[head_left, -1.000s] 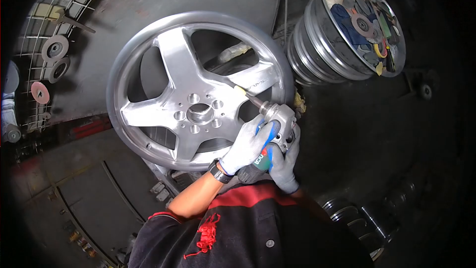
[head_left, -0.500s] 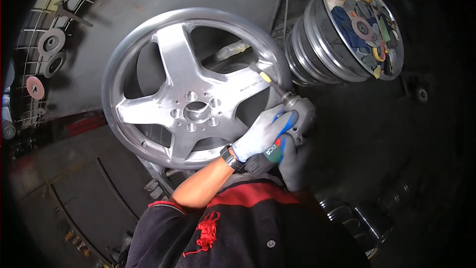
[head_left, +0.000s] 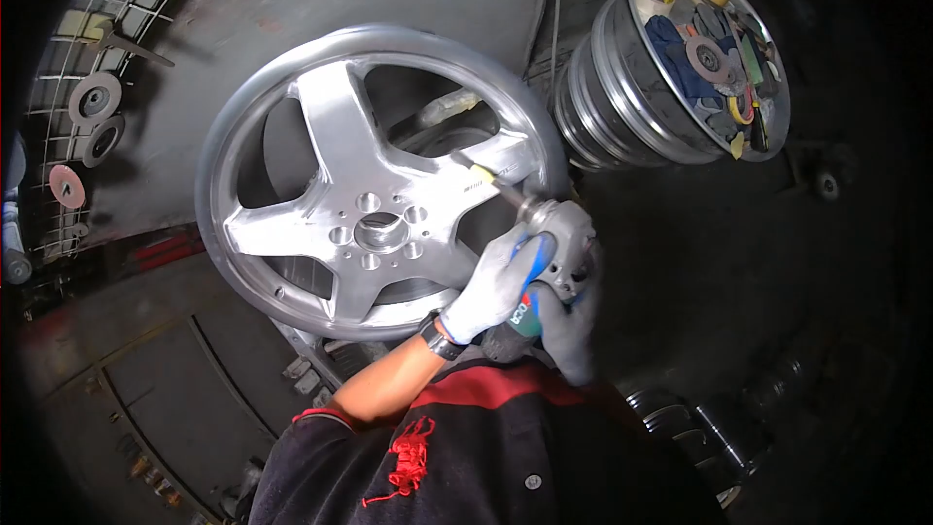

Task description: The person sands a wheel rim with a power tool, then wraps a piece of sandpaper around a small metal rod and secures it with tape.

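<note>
A bare-metal alloy wheel with broad spokes lies face up in front of me. My left hand, in a white and blue glove, is wrapped round the head side of a handheld power grinder. Lower down, my right hand, in a grey and blue glove, grips its body beside the green section marked DCA. The grinder's thin shaft points up and left, with a yellow part near its end. That tip overlaps the right spoke, right at the small dark lettering.
At upper right, stacked wheel rims bear a load of tape, cloth, abrasive discs and tools. A wire grid with hanging discs stands along the left. More shiny metal rims are at lower right, and a metal frame is at lower left.
Both hands and the grinder have moved left and slightly down. Its tip has shifted inward along the right spoke, from near the outer rim toward the hub.
</note>
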`<action>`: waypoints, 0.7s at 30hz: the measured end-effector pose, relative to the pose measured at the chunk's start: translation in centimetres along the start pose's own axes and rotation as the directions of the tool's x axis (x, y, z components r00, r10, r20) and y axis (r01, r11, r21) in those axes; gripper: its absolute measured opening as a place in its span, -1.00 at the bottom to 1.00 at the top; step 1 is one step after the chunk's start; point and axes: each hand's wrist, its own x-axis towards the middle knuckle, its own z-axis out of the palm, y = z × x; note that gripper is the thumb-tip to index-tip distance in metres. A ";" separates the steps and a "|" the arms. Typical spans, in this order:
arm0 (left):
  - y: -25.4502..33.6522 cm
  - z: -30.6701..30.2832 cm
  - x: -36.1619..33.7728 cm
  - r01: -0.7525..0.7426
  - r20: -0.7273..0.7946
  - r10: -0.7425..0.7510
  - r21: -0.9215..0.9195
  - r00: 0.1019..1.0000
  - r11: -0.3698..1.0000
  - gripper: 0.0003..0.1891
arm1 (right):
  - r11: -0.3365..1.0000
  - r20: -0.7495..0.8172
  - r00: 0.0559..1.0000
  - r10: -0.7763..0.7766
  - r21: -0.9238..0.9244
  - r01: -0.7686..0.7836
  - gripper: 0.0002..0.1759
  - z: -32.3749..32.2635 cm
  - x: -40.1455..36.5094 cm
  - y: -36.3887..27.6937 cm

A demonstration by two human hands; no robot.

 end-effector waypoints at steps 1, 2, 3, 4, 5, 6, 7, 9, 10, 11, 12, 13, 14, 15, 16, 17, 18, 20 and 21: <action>0.1 0.2 1.0 -0.003 -0.001 0.003 -0.006 1.000 1.000 -0.65 | 0.998 -0.027 0.998 0.054 0.038 -0.053 -0.12 -0.3 0.5 -0.9; 0.4 0.3 1.9 -0.013 0.067 0.004 0.125 0.998 0.992 -0.60 | 0.961 0.032 0.994 0.102 -0.262 -0.090 -0.28 -2.5 0.5 -0.3; 0.6 0.8 2.6 -0.033 0.135 -0.002 0.252 0.991 0.967 -0.54 | 0.959 0.033 0.994 0.104 -0.268 -0.091 -0.28 -2.9 0.8 -1.3; 1.5 2.7 3.0 -0.308 0.071 0.300 0.174 0.951 0.935 -0.70 | 0.834 -0.013 0.998 0.066 -0.548 -0.063 -0.39 -3.1 1.4 -3.0; 1.2 3.4 3.6 -0.308 0.067 0.301 0.168 0.951 0.936 -0.70 | 0.629 -0.044 0.999 0.016 -0.776 -0.044 -0.49 -3.3 1.8 -4.0; 0.8 3.8 4.4 -0.374 0.089 0.364 0.203 0.927 0.905 -0.70 | 0.624 -0.039 0.999 0.018 -0.780 -0.042 -0.49 -3.8 2.0 -3.9; 0.2 3.9 5.3 -0.438 0.110 0.424 0.237 0.899 0.867 -0.70 | 0.669 -0.024 1.000 0.014 -0.743 -0.027 -0.46 -4.6 2.3 -3.6; -0.7 3.6 5.7 -0.616 0.160 0.622 0.456 0.766 0.642 -0.69 | 0.756 0.006 1.000 0.007 -0.655 -0.002 -0.41 -5.5 2.9 -3.0; 0.2 3.8 4.9 -0.502 0.059 0.521 0.382 0.851 0.776 -0.69 | 0.786 0.039 0.999 -0.009 -0.618 0.031 -0.40 -5.5 3.3 -3.1; 0.7 3.7 4.4 -0.374 -0.031 0.399 0.286 0.917 0.882 -0.68 | 0.801 0.084 0.996 -0.040 -0.593 0.082 -0.40 -5.1 3.7 -3.4; 0.6 3.4 4.3 -0.370 -0.043 0.398 0.285 0.917 0.884 -0.68 | 0.813 0.127 0.989 -0.071 -0.567 0.132 -0.40 -4.8 4.2 -3.9; 0.6 3.0 4.3 -0.405 -0.022 0.434 0.320 0.900 0.856 -0.69 | 0.819 0.169 0.981 -0.098 -0.546 0.175 -0.40 -4.5 4.9 -4.3; 0.6 2.8 4.5 -0.441 0.003 0.470 0.353 0.883 0.825 -0.69 | 0.819 0.187 0.977 -0.100 -0.542 0.188 -0.39 -4.4 5.1 -4.4; 1.2 2.9 4.8 -0.440 -0.002 0.471 0.352 0.882 0.826 -0.69 | 0.818 0.196 0.976 -0.096 -0.544 0.190 -0.39 -4.6 5.1 -4.2; 2.2 3.2 5.0 -0.182 0.022 0.183 0.278 0.983 0.943 -0.73 | 0.817 0.201 0.976 -0.090 -0.546 0.188 -0.39 -5.0 4.8 -3.8; 2.7 3.5 5.3 0.101 0.070 -0.118 0.210 0.991 0.972 -0.61 | 0.814 0.202 0.975 -0.088 -0.549 0.187 -0.39 -5.6 4.6 -3.3; 1.9 3.7 5.4 0.102 0.066 -0.117 0.207 0.991 0.973 -0.61 | 0.818 0.209 0.974 -0.091 -0.542 0.193 -0.38 -6.0 4.5 -2.8; -0.3 4.0 5.1 -0.265 0.186 0.189 0.649 0.964 0.713 -0.61 | 0.832 0.258 0.958 -0.124 -0.499 0.242 -0.38 -5.6 5.8 -3.5; -0.2 3.9 5.0 -0.258 0.181 0.184 0.650 0.966 0.715 -0.61 | 0.841 0.297 0.940 -0.167 -0.455 0.293 -0.38 -5.0 7.1 -4.1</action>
